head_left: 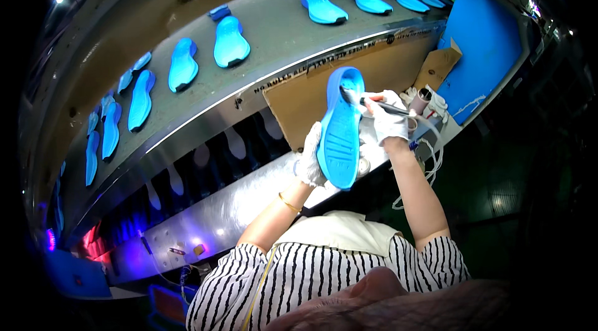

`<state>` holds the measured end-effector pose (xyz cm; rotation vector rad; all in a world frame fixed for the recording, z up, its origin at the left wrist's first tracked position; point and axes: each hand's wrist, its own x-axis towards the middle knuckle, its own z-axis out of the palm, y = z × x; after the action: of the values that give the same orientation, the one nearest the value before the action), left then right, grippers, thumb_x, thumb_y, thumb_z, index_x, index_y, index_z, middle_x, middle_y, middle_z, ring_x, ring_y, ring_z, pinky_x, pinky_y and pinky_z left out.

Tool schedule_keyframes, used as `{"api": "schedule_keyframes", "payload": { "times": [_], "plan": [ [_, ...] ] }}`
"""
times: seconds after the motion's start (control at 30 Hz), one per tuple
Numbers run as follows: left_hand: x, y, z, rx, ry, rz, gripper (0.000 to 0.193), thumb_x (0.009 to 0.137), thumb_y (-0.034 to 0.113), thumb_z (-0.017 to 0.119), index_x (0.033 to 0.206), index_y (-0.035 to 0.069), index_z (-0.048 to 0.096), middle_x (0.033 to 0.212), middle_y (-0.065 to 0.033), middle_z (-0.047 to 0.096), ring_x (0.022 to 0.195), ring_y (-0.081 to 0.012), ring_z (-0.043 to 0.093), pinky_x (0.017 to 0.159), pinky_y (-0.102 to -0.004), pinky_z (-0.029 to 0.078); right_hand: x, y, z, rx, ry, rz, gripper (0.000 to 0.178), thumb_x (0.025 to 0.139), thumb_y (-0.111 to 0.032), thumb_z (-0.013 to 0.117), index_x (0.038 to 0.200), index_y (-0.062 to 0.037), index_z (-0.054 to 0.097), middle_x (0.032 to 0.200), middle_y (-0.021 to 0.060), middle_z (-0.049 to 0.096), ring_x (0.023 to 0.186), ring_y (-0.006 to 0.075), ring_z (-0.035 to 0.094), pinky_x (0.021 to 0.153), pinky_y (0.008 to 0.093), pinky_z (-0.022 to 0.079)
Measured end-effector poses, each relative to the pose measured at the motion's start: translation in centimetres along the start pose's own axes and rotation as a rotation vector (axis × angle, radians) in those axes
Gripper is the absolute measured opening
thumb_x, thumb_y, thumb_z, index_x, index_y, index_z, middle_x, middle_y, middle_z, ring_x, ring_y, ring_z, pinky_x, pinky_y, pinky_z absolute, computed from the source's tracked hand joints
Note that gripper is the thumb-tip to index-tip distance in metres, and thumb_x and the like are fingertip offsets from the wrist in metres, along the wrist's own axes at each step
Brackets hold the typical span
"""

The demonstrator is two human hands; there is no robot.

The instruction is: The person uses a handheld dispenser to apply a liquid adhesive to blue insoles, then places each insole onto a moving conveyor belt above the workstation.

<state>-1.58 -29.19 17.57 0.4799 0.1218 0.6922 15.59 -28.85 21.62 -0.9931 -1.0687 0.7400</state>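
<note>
Conveyor beyond; left hand partly hidden behind blue sole.

The sole looks matt and rubbery, the metal ledge glossy

A wide, flat, dark grey belt with a shiny metal edge curves across the upper left, carrying bright blue, shoe-shaped soles spaced along it, several near its left end and a group at its upper right. Below runs a silver, smooth metal bench; a small yellowish-brown block lies toward its left end, and a brown cylinder beside crumpled white fabric sits at its right end.
</note>
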Motion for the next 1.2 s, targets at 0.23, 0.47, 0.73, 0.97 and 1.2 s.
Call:
{"api": "schedule_keyframes", "payload": {
  "times": [0.23, 0.47, 0.73, 0.97, 1.2],
  "plan": [
    [-0.5, 1.8, -1.6, 0.048, 0.109, 0.085, 0.070, 0.089, 0.060, 0.039, 0.129, 0.003, 0.042, 0.110, -0.0210, 0.060, 0.088, -0.0292, 0.064, 0.078, -0.0400, 0.055, -2.4, 0.9, -1.5, -0.018, -0.366, -0.196, 0.018, 0.075, 0.009, 0.065, 0.088, -0.0012, 0.059, 0.091, 0.0089, 0.065, 0.077, 0.0129, 0.062, 0.071, 0.0262, 0.050],
    [0.4, 2.4, -0.8, 0.234, 0.138, 0.179, 0.067, 0.090, 0.056, 0.040, 0.131, 0.003, 0.040, 0.107, -0.0169, 0.061, 0.084, -0.0289, 0.065, 0.076, -0.0402, 0.055, -1.0, -3.8, -2.4, -0.462, -0.574, -0.705, 0.023, 0.063, 0.010, 0.065, 0.081, -0.0030, 0.060, 0.084, 0.0112, 0.060, 0.079, 0.0254, 0.060, 0.069, 0.0321, 0.047],
    [5.1, 11.9, 5.9, 0.149, -0.087, 0.298, 0.077, 0.088, 0.065, 0.030, 0.131, 0.002, 0.040, 0.111, -0.0209, 0.056, 0.097, -0.0360, 0.059, 0.086, -0.0518, 0.049, -2.2, -5.7, -3.4, -0.304, -0.309, -0.521, 0.020, 0.067, 0.012, 0.069, 0.079, -0.0029, 0.063, 0.088, 0.0100, 0.062, 0.080, 0.0181, 0.060, 0.069, 0.0269, 0.048],
    [8.1, 15.0, 3.6, 0.313, 0.220, 0.378, 0.045, 0.091, 0.036, 0.046, 0.127, 0.009, 0.045, 0.118, -0.0101, 0.055, 0.103, -0.0243, 0.055, 0.092, -0.0496, 0.041, -4.6, -3.7, -3.7, -0.310, -0.329, -0.344, 0.019, 0.068, 0.010, 0.070, 0.081, -0.0016, 0.061, 0.092, 0.0126, 0.064, 0.086, 0.0198, 0.061, 0.078, 0.0291, 0.047],
    [1.9, 20.8, 4.6, 2.605, 0.412, 1.229, 0.037, 0.077, 0.026, 0.064, 0.110, 0.010, 0.061, 0.106, -0.0095, 0.062, 0.103, -0.0285, 0.054, 0.091, -0.0428, 0.040, -4.8, -2.0, -3.7, -0.197, -0.318, -0.235, 0.016, 0.074, 0.007, 0.069, 0.084, -0.0027, 0.060, 0.085, 0.0044, 0.063, 0.078, 0.0111, 0.059, 0.071, 0.0239, 0.047]
  ]
}}
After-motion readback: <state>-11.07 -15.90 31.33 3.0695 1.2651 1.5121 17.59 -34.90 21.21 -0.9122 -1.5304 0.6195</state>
